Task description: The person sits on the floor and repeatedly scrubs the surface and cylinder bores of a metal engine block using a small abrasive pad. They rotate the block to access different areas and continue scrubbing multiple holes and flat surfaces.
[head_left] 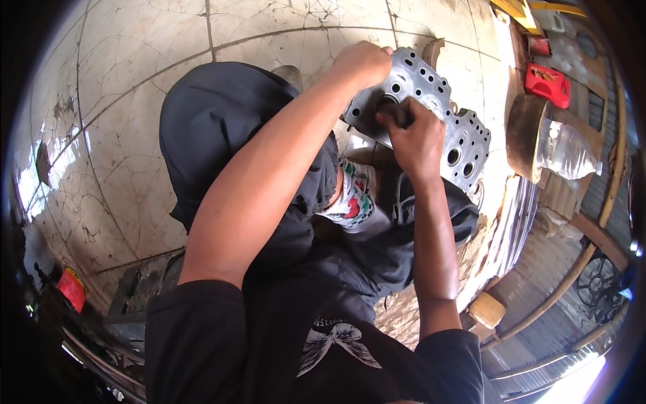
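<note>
At casting's [431,94] edge, left hand [363,64], tiles [350,15] beyond

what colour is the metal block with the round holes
The metal block is silver-grey, best seen in the head view.

Your left forearm [269,178] is slanting up and rightward, and your left hand [363,64] is curling at its end, most of its fingers hiding from view. Your right forearm [436,236] is rising nearly upright, while your right hand [420,138] is bending its fingers inward, thumb [385,120] pointing left.
</note>
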A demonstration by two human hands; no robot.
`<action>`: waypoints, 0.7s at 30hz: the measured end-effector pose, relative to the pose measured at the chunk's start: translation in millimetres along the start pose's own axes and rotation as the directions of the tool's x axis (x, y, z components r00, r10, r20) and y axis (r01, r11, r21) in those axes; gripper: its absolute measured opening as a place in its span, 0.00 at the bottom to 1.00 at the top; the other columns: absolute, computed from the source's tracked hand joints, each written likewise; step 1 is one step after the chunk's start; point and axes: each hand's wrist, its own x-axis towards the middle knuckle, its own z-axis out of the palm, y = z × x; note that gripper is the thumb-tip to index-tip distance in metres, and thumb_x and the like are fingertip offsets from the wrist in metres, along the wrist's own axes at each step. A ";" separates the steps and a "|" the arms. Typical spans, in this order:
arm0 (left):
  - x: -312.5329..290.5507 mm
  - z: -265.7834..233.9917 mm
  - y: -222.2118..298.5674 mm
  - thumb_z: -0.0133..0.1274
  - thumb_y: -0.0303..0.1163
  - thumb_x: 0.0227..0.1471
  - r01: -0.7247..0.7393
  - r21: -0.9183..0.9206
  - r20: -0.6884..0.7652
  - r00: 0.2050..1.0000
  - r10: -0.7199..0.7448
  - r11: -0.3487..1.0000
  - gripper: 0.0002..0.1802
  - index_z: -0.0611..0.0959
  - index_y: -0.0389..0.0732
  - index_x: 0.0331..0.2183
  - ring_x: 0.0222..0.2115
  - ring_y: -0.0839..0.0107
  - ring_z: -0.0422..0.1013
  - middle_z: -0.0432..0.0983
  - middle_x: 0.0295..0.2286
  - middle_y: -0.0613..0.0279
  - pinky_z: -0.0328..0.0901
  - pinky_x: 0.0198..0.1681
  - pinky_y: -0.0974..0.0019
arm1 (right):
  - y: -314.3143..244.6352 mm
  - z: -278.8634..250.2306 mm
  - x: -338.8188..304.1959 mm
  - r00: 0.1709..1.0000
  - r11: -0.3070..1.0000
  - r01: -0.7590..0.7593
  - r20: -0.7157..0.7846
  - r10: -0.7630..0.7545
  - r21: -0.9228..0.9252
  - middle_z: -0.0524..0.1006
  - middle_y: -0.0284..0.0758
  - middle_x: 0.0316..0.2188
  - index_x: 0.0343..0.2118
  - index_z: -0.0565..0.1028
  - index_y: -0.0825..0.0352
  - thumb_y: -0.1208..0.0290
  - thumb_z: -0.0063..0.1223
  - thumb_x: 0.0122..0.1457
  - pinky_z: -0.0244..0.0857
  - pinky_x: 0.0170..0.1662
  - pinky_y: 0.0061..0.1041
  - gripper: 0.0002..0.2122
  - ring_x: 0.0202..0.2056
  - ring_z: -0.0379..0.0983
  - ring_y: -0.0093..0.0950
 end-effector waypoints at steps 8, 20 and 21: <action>1.8 -3.1 0.6 0.36 0.51 0.72 0.029 0.034 0.003 1.000 -0.029 0.999 0.33 0.89 0.35 0.45 0.51 0.42 0.77 0.82 0.48 0.40 0.70 0.57 0.48 | 3.7 15.7 -3.1 0.989 0.999 0.043 -0.142 -0.042 0.009 0.80 0.46 0.21 0.28 0.79 0.69 0.66 0.74 0.52 0.71 0.32 0.40 0.14 0.24 0.78 0.47; 2.1 1.1 -3.6 0.38 0.51 0.72 0.036 -0.029 -0.003 0.999 -0.036 0.999 0.32 0.87 0.34 0.47 0.53 0.41 0.76 0.81 0.49 0.38 0.69 0.58 0.47 | -12.5 17.0 4.3 0.954 0.999 0.037 -0.298 -0.026 0.033 0.80 0.46 0.21 0.27 0.78 0.69 0.71 0.73 0.51 0.73 0.32 0.37 0.11 0.23 0.79 0.47; 2.6 -0.3 -4.8 0.38 0.51 0.72 0.036 -0.037 -0.005 0.999 -0.036 0.999 0.32 0.87 0.33 0.47 0.53 0.41 0.76 0.81 0.49 0.38 0.69 0.58 0.47 | -10.2 23.2 3.3 0.933 0.998 0.051 -0.358 -0.038 0.025 0.80 0.45 0.21 0.27 0.79 0.69 0.70 0.73 0.51 0.73 0.31 0.36 0.11 0.22 0.79 0.45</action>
